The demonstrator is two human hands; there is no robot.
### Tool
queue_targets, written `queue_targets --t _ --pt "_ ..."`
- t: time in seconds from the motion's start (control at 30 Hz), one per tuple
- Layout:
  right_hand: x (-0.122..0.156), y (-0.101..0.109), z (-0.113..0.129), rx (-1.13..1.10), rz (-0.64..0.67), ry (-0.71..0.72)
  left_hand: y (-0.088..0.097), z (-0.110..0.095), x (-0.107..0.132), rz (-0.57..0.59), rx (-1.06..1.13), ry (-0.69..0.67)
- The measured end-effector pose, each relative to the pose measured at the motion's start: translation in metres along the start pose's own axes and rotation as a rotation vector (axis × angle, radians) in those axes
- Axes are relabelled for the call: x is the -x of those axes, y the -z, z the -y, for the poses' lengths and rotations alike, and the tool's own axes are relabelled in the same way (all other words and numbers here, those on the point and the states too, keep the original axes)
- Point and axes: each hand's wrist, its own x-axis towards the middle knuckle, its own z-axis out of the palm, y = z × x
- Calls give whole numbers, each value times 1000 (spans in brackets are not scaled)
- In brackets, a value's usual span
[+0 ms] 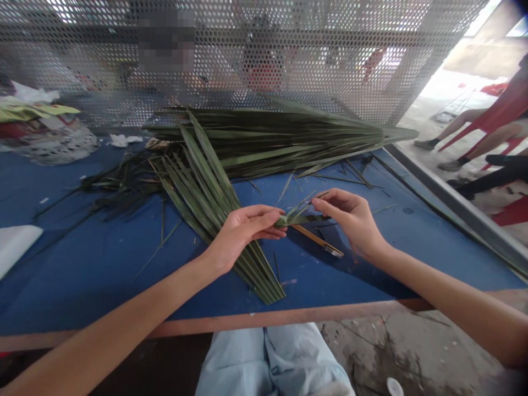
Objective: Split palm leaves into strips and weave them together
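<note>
My left hand pinches a small folded piece of green palm leaf above the blue table, fingers closed on it. My right hand pinches thin leaf strips that stick out of the same piece, fingers pressed together. Under my left hand lies a flat bundle of long green palm leaf strips, running from the far left toward the table's front edge. A thin brown stick lies on the table just below my hands.
A big pile of palm fronds lies at the back against a perforated metal screen. Leaf scraps litter the left. Bags sit far left, a white sheet at the left edge. People's legs show at right.
</note>
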Motion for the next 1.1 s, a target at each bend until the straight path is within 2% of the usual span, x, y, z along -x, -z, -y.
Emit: queue_targets --t 0.3,0.57,1.1 --pt "3 -1 3 183 -26 205 -1 4 1 -101 -229 -100" --pt "1 2 -1 145 -3 174 -1 3 1 -145 -291 -177" --pt "-1 2 3 25 -27 87 0 4 0 -123 -295 -173"
